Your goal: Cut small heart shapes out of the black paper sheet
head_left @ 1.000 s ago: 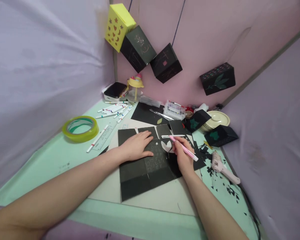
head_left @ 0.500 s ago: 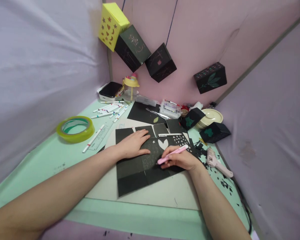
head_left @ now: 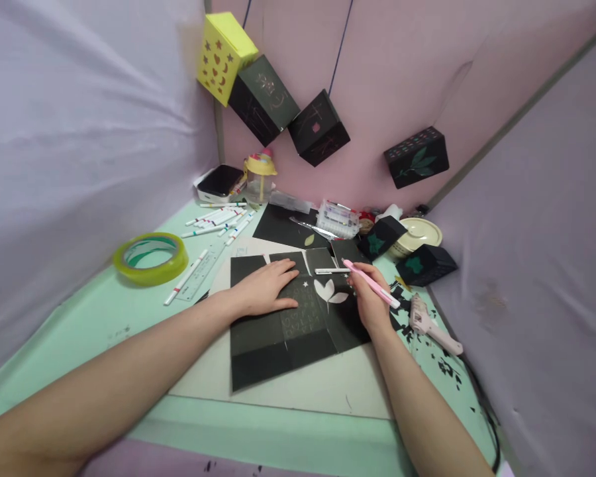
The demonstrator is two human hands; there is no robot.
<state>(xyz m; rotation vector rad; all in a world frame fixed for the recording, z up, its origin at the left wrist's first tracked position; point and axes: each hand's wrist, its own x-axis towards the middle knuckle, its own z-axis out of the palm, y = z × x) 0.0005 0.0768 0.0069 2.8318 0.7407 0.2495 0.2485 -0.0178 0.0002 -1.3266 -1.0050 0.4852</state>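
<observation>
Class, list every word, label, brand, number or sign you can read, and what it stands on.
Nothing is readable.
Flat black card sheet: pale rows of writing, too faint.
Clear plastic ruler: markings too small.
Two hanging black rectangular boxes: pinkish strokes, too blurred.
Pale-green tabletop: dark marks, too blurred.

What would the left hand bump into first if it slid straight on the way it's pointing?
Probably the white pen, lying just ahead of the left hand, though from this angle it might narrowly miss.

Pink-and-white pen (head_left: 372,284), black card (head_left: 259,338), yellow star-and-heart-patterned box (head_left: 228,54)
</observation>
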